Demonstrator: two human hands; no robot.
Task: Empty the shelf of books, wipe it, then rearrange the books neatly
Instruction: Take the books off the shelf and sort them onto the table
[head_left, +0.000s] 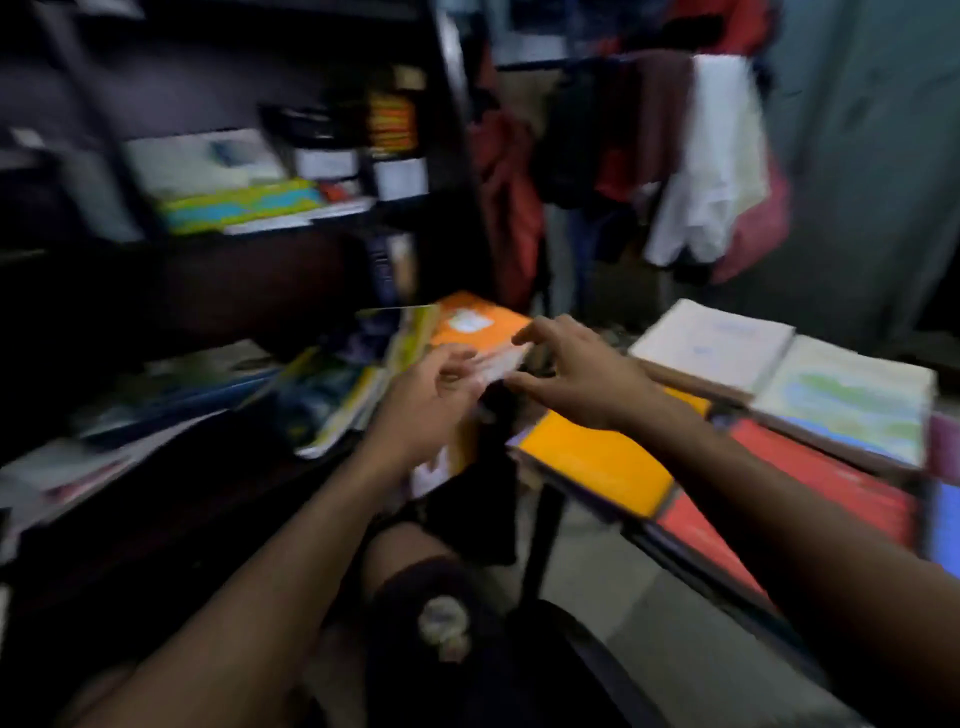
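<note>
The dark shelf (218, 270) is showing a smooth, slightly glossy finish, seemingly laminated wood (motion blur is limiting certainty). The orange book (475, 325) is presenting a smooth paper cover with a faint sheen; its page edges are looking matt white. The yellow book (597, 462) and red book (826, 478) are displaying smooth, lightly glossy card covers. Hanging clothes (701, 156) are reading as soft matt cloth. The dark shorts (441, 623) are appearing as matt fabric.

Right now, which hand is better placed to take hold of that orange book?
Probably the right hand: its spread fingers already reach over the orange book, while the left hand sits lower, nearer its underside.
</note>
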